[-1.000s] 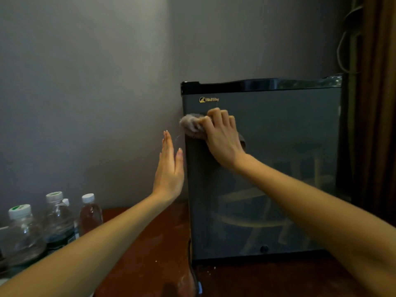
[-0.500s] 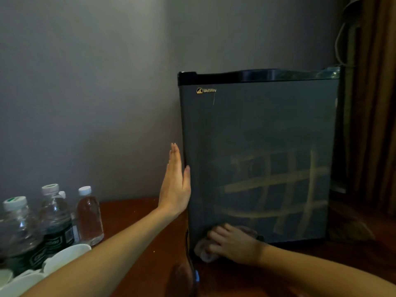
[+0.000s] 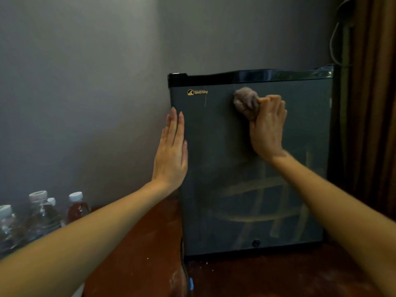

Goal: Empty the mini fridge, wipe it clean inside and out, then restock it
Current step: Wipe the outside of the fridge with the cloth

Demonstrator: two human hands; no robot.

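The dark grey mini fridge stands shut on a reddish wooden table, its glossy door facing me with a gold logo at the top left. My right hand presses a balled-up greyish cloth against the upper middle of the door. My left hand lies flat, fingers straight and together, against the fridge's left front edge. Several drink bottles with white caps stand at the far left of the table.
A grey wall runs behind and to the left of the fridge. Brown curtains and a hanging cord are at the right. The wooden table shows crumbs in front of the fridge. A dark cable runs down by the fridge's lower left corner.
My right hand with the cloth went from the door's top left down to its bottom left, then up to the upper middle. My left hand stayed flat on the fridge's left edge.
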